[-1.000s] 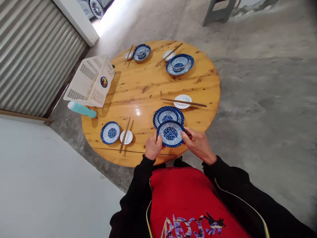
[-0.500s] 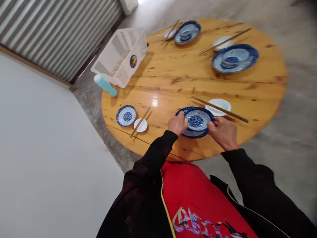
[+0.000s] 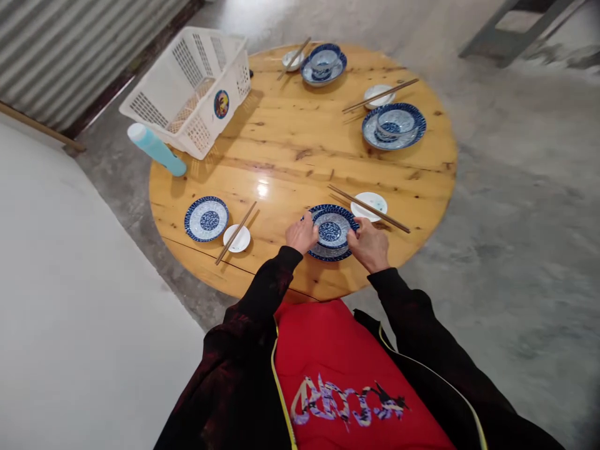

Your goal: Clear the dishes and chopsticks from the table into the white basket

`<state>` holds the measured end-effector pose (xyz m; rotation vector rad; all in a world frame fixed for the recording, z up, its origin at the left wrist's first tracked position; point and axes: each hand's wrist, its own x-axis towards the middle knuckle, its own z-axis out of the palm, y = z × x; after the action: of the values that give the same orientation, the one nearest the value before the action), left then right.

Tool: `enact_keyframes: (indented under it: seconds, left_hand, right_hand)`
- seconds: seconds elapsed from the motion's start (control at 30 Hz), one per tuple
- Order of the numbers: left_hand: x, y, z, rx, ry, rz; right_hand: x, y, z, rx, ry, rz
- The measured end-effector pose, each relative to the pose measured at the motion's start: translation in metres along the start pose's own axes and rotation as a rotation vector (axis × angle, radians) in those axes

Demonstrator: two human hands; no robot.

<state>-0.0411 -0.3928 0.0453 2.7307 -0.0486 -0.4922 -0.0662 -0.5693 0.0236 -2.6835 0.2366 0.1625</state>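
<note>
At the table's near edge, my left hand (image 3: 302,234) and my right hand (image 3: 369,244) grip opposite sides of a blue-and-white bowl (image 3: 329,231). Both have their fingers closed at its rim. Under the bowl lies a larger blue-rimmed plate (image 3: 324,257); whether the two touch cannot be made out. Just beyond my right hand is a small white dish (image 3: 370,201) with a pair of chopsticks (image 3: 387,219) across it. To the left, another blue-and-white plate (image 3: 206,219) sits beside a second white dish (image 3: 238,241), also topped with chopsticks (image 3: 235,234).
The round wooden table (image 3: 281,137) carries two further settings at the back, each with a bowl on a plate (image 3: 368,132). A white plastic basket (image 3: 201,128) occupies the far left edge, with a light-blue bottle (image 3: 159,150) before it. A white wall (image 3: 84,281) rises on the left.
My view has shifted, so the table appears further left and a grey stool-like object shows at the upper right. Both hands keep hold of the bowl, which seems lower over the plate.
</note>
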Motion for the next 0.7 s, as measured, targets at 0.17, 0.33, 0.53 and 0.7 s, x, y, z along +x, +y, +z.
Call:
enact_keyframes:
  seconds: [0.17,0.33,0.53,0.7]
  left_hand:
    - [0.004,-0.006,0.001,-0.028,0.002,0.012]
    - [0.002,-0.016,0.005,-0.201,0.005,-0.01]
    - [0.007,-0.016,0.036,-0.846,-0.219,-0.194]
    - [0.009,-0.008,0.049,-1.146,-0.22,-0.265]
  right_hand:
    - [0.0,0.002,0.001,-0.088,-0.038,0.024]
    - [0.0,-0.002,0.0,0.204,-0.169,0.106]
    - [-0.003,-0.009,0.007,0.545,-0.258,0.198]
    - [-0.006,-0.014,0.018,0.806,-0.251,0.285]
